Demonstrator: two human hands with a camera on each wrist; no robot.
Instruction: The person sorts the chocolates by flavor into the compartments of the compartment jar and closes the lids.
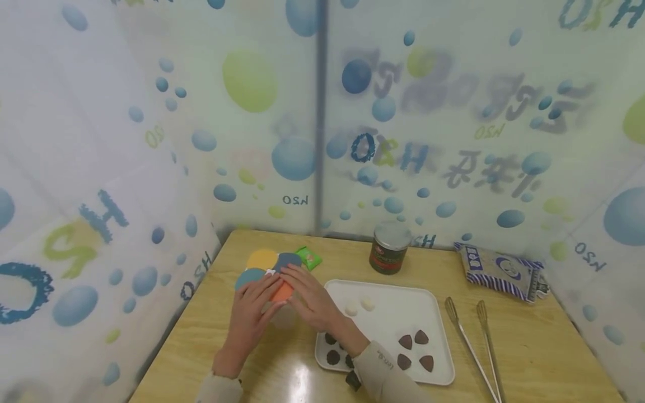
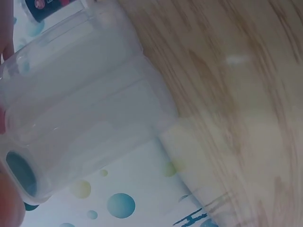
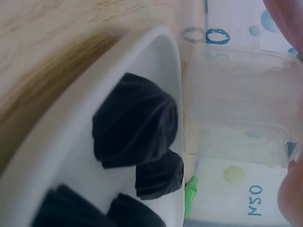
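Observation:
A translucent plastic container [image 2: 85,94] with several round lids stands on the table; the lids are yellow [image 1: 262,259], dark blue [image 1: 289,259], teal [image 1: 248,276] and orange [image 1: 283,290]. My left hand [image 1: 249,313] rests on its near left part, fingers stretched over the teal and orange lids. From the right, my right hand [image 1: 313,302] lays its fingers on the dark blue and orange lids. Both thumbs are near the front edge of the orange lid. Fingers partly cover the lids. In the right wrist view, the container's clear wall [image 3: 241,85] shows beyond the tray.
Under my right forearm is a white tray [image 1: 378,336] with dark fluted pieces [image 3: 135,120], brown triangular pieces [image 1: 426,363] and white pieces [image 1: 368,304]. Tongs [image 1: 463,334] lie right of it. Behind stand a can [image 1: 388,258], a striped bag [image 1: 499,271] and a green packet [image 1: 308,258].

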